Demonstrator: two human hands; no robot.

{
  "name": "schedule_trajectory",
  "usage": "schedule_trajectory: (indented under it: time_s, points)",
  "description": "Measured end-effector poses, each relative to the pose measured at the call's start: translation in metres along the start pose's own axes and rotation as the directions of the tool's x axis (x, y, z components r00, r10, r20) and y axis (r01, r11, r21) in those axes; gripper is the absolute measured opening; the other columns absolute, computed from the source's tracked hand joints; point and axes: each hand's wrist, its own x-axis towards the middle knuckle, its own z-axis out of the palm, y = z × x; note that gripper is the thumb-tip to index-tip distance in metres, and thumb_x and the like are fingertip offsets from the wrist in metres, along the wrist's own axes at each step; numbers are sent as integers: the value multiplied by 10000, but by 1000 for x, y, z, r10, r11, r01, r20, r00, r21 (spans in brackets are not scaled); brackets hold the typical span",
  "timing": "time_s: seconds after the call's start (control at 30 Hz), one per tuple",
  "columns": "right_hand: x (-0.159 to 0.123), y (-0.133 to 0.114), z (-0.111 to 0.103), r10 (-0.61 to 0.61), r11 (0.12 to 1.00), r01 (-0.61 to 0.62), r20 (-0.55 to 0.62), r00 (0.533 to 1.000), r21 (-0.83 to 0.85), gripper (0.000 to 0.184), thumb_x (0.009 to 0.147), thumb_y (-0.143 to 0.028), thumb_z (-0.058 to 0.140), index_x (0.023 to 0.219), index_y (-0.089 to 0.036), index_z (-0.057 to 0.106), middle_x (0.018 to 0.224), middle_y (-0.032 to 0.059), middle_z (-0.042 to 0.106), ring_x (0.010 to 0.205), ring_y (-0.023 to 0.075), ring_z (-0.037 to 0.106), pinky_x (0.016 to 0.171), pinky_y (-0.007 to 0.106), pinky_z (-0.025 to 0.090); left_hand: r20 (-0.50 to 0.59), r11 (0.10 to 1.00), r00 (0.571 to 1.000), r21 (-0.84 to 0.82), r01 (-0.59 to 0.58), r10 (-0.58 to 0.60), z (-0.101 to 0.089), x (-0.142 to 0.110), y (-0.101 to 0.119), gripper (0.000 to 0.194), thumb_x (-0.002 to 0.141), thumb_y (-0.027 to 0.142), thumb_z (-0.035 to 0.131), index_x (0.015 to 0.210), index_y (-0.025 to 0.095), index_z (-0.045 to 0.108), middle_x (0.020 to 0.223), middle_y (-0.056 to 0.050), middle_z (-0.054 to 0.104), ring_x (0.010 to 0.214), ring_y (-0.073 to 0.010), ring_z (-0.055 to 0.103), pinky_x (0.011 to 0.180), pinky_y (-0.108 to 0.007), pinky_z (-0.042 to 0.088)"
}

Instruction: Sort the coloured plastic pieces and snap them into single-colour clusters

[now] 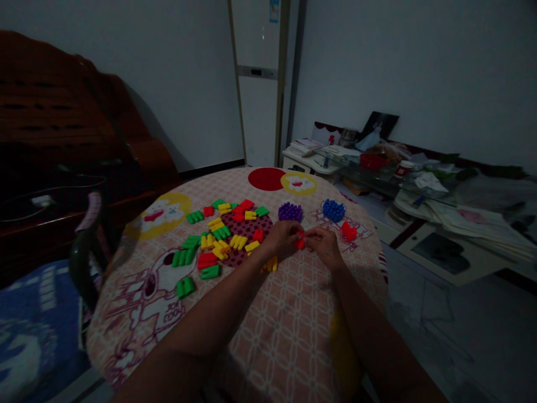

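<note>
Both hands meet over the middle of a round table with a patterned cloth (268, 330). My left hand (282, 238) and my right hand (321, 243) pinch the same small red plastic block (300, 242) between their fingertips. Loose green, yellow and red blocks (218, 235) lie scattered to the left of my hands. A purple cluster of joined blocks (290, 211), a blue cluster (334, 210) and a red cluster (349, 230) sit just beyond my hands.
A dark wooden sofa (62, 140) stands at the left. A low glass table (377, 162) piled with papers and boxes is at the right. A tall white unit (258, 84) stands at the back wall. The room is dim.
</note>
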Motion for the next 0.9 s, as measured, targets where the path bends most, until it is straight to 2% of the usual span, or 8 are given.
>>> schedule_trajectory:
  time_s: [0.23,0.37,0.43,0.53,0.6,0.67,0.73,0.9]
  points:
    - [1,5,-3,-27,999,26,-11,1000,-47,192,644,-338,746,724,-172,692,602,4,671,503,137,610,473,225,455,-22,999,999,22,36,-35,4,0,-2,172,782,211,660,925,149,732,852,-50,754,766,-174,671,708,-255,482]
    - [6,3,-15,-151,984,125,-218,964,-129,203,656,-357,720,740,-174,698,631,5,673,543,147,614,513,247,480,-40,997,997,22,67,-66,3,-1,-6,233,814,248,651,1015,156,724,943,-59,768,846,-183,693,742,-251,504]
    - [8,0,-29,-241,965,172,-401,884,-199,214,679,-359,697,782,-171,706,670,11,683,591,160,628,564,267,501,-34,998,998,20,61,-60,2,-2,-9,237,830,250,637,1030,155,723,978,-62,770,868,-179,697,758,-246,510]
    - [11,-3,-59,-360,922,166,-620,697,-350,234,723,-350,652,847,-162,715,753,33,704,656,176,636,628,296,515,-11,997,999,56,48,-47,0,-2,-11,231,847,256,629,1016,140,734,984,-73,773,870,-181,698,774,-250,510]
    - [15,-4,-82,-427,886,121,-684,591,-448,229,738,-334,621,844,-154,716,795,59,714,682,186,635,651,310,513,3,996,999,78,40,-40,0,-2,-12,232,852,252,625,1017,137,741,978,-74,776,871,-181,700,784,-252,506]
    - [21,-3,-103,-475,846,65,-691,546,-530,222,747,-321,590,825,-155,715,780,68,712,685,195,628,661,320,504,16,995,999,95,29,-31,0,-1,-14,237,855,250,622,1025,142,748,975,-69,779,870,-179,701,792,-252,502]
    - [28,0,-119,-517,792,29,-643,565,-610,213,749,-311,573,803,-160,714,768,72,712,694,200,625,681,326,496,22,993,1000,115,18,-21,0,-1,-15,241,855,259,624,1026,150,755,969,-65,781,867,-179,700,797,-254,500]
    - [47,13,-135,-465,714,-33,-510,724,-699,175,710,-280,563,719,-172,701,718,75,710,671,208,614,664,326,465,28,992,999,127,23,-27,0,-3,-16,255,854,282,628,1025,149,763,976,-70,781,877,-188,700,795,-257,501]
